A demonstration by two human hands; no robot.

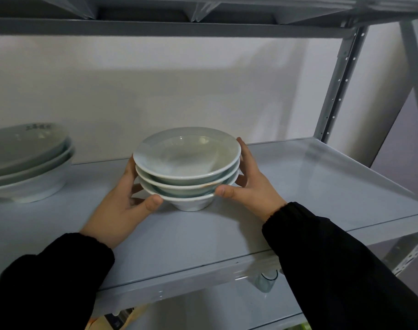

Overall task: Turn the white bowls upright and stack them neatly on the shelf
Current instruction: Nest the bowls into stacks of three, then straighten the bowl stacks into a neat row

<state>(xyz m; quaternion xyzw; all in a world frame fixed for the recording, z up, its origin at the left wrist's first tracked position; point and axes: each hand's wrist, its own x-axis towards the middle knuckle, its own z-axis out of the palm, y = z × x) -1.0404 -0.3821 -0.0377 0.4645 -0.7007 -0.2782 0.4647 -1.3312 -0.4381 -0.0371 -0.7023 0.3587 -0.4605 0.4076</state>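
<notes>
Most of the left hand's [122,206] fingers [130,171] are hidden behind the stack of white bowls [186,163], so how far they wrap cannot be told. A second pile of larger bowls [29,163] is cut off by the left edge, and the dark writing on its top one is too blurred to read. Below, a glass [266,281] is half hidden by the shelf [298,186] edge and the black sleeve [334,258].

Both hands cup the stack from opposite sides, with each thumb pressed on the lowest rim at the front. The right hand's [253,186] fingers [245,153] curve up round the far side.

The stack is three pale, glossy bowls, nested upright and fairly even. Its foot rests on the middle of the shelf.
</notes>
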